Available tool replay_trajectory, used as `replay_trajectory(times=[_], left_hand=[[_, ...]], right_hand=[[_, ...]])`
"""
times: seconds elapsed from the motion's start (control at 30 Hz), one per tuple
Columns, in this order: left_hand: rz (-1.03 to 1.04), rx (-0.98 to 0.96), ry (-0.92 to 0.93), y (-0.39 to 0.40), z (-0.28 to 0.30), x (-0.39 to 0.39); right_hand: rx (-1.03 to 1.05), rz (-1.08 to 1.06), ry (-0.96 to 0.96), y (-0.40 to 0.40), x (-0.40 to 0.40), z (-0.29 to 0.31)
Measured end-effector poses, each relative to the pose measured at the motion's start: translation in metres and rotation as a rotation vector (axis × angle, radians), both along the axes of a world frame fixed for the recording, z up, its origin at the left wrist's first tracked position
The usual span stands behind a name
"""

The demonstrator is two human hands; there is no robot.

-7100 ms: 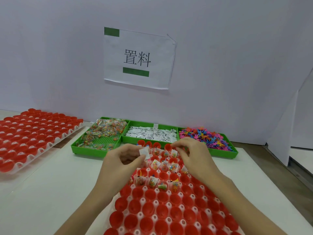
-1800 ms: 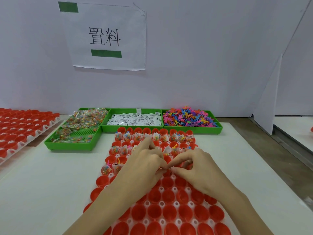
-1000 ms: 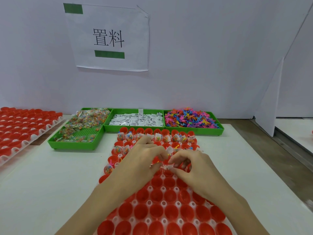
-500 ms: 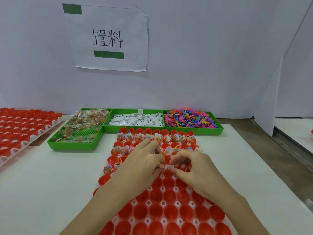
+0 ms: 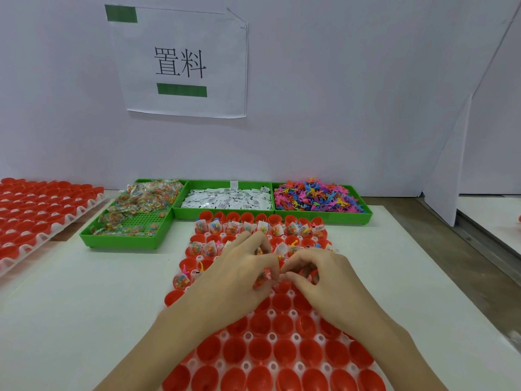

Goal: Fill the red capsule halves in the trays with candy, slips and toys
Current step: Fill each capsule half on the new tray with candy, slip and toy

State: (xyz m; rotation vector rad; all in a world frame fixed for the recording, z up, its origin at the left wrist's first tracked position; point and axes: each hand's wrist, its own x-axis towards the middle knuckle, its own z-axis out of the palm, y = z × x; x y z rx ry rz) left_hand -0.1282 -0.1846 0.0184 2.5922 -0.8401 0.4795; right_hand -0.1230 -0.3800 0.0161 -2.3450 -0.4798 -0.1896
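Since half a second ago both hands sit slightly nearer over the capsule tray [image 5: 270, 338] on the white table [image 5: 70, 320]. The left hand [image 5: 234, 280] clamps a candy packet [image 5: 260, 277]; the right hand [image 5: 324, 280] has its fingers curled, its contents hidden. At the far wall, green bins [image 5: 127, 241] hold candy, slips and toys.

Capsule halves [image 5: 283, 350] red, set in white tray [image 5: 271, 337]. 2nd tray [image 5: 93, 203] at left: same red/white. Three bins [image 5: 127, 244] bright green; candy packs [image 5: 146, 197] clear w/ multicolour bits, slips [image 5: 225, 199] white w/ black print, toys [image 5: 315, 196] pink, blue, orange, yellow. Wall sign [image 5: 183, 63] white, black characters, green bars. Table [image 5: 70, 306] off-white.
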Motion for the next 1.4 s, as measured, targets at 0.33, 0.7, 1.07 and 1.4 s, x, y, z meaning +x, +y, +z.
replay_trajectory(times=[0.33,0.7,1.07,1.4], left_hand=[[0.027,-0.129,0.083,-0.002,0.001,0.003],[0.032,-0.031,-0.008,-0.008,-0.002,0.001],[0.016,-0.063,-0.012,-0.01,-0.008,0.005],[0.025,-0.153,0.024,-0.007,-0.01,0.004]], right_hand=[[0.006,0.0,-0.034,0.001,-0.001,0.001],[-0.003,0.007,-0.021,0.003,-0.001,0.0],[0.022,-0.018,0.005,0.0,-0.001,0.002],[0.048,-0.04,0.013,0.001,-0.002,0.0]])
